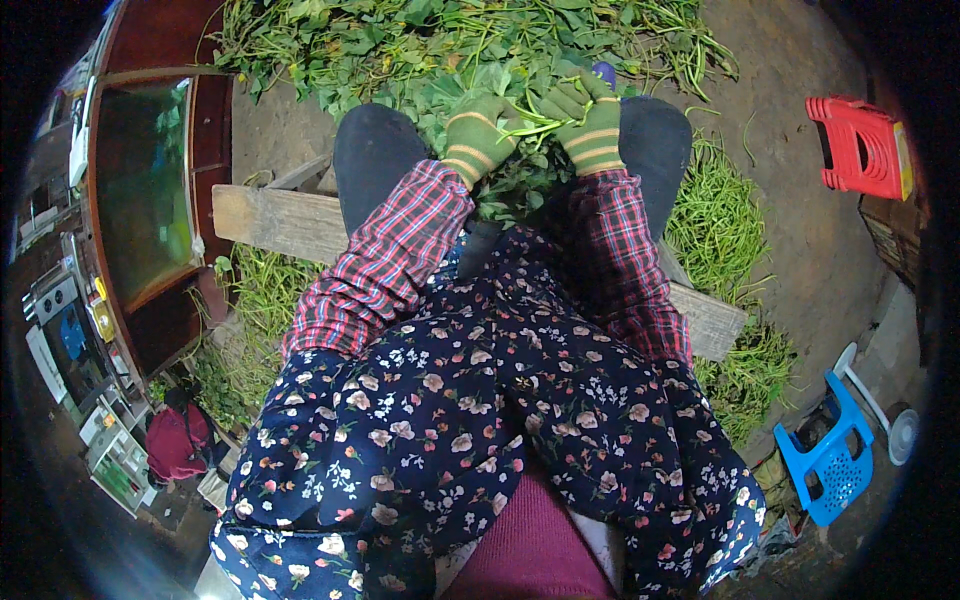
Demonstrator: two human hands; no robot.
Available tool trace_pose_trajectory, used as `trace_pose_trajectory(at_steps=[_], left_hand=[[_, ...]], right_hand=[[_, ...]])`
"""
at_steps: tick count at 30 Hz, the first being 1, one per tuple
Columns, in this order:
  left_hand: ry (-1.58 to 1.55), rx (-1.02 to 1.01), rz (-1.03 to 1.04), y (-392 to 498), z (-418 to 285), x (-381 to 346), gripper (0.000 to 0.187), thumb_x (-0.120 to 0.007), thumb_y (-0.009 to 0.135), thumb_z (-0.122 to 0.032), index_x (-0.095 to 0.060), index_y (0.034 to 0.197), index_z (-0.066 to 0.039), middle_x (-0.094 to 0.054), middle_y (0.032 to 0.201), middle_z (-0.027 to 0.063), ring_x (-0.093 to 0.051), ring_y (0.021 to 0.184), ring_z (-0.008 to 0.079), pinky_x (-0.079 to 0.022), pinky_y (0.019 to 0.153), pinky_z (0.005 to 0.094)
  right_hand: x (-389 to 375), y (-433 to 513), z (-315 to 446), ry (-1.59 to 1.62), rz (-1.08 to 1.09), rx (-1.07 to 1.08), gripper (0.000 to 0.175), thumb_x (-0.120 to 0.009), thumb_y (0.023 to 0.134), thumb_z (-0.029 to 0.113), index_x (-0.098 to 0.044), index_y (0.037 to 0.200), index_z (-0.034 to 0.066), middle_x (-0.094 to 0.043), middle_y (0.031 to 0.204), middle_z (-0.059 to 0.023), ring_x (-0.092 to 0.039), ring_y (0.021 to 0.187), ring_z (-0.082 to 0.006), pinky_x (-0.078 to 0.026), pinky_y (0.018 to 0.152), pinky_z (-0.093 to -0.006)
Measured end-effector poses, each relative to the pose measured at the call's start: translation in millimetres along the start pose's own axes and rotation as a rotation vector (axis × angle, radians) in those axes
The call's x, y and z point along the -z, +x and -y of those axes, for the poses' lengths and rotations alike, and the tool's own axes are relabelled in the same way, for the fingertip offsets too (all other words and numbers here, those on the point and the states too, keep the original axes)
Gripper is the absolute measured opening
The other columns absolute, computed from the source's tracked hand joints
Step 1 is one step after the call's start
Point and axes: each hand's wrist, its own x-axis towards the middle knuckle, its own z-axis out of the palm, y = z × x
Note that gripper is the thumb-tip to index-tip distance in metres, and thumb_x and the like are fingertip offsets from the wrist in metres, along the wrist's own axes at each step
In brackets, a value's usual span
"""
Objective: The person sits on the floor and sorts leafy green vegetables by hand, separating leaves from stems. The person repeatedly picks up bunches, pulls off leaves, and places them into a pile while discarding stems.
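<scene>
My left hand (478, 135), in a green knit glove with tan stripes, closes around leafy green vine stems. Beside it my right hand (589, 124), gloved alike, grips the other side of the same small bunch of stems (536, 127). Pale green stalks run across the gap between both hands. Large leaves (480, 79) spread just beyond my fingers. More dark leaves (514, 184) lie below the hands, between my knees. A wide heap of leafy vines (420, 37) covers the ground in front of me.
Piles of leafless green stems (716, 225) lie at right, and others (274, 292) at left. A wooden plank (277, 221) passes beneath my legs. Further right are a red plastic stool (862, 146) and a blue plastic stool (832, 450). A glass-fronted wooden cabinet (142, 187) stands left.
</scene>
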Motion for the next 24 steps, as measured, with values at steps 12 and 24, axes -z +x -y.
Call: trace_pose_trajectory(at_steps=[12, 24], left_hand=[[0.094, -0.211, -0.188, 8, 31, 32, 0.019, -0.057, 0.069, -0.010, -0.061, 0.087, -0.010, -0.057, 0.088, 0.0128, -0.055, 0.081, 0.0293, -0.044, 0.070, 0.0357], [0.233, -0.088, -0.051, 6, 12, 14, 0.016, -0.057, 0.073, -0.022, -0.063, 0.084, -0.012, -0.059, 0.088, 0.0112, -0.054, 0.082, 0.0302, -0.042, 0.071, 0.0385]], right_hand=[[5, 1, 7, 0.013, 0.108, -0.010, 0.015, -0.044, 0.084, 0.014, -0.052, 0.077, 0.0025, -0.030, 0.049, 0.0050, -0.028, 0.037, -0.0062, -0.024, 0.040, -0.0219], [-2, -3, 2, -0.018, 0.053, -0.055, 0.011, -0.048, 0.080, 0.013, -0.049, 0.071, 0.0058, -0.027, 0.050, 0.0058, -0.026, 0.038, -0.0059, -0.022, 0.041, -0.0223]])
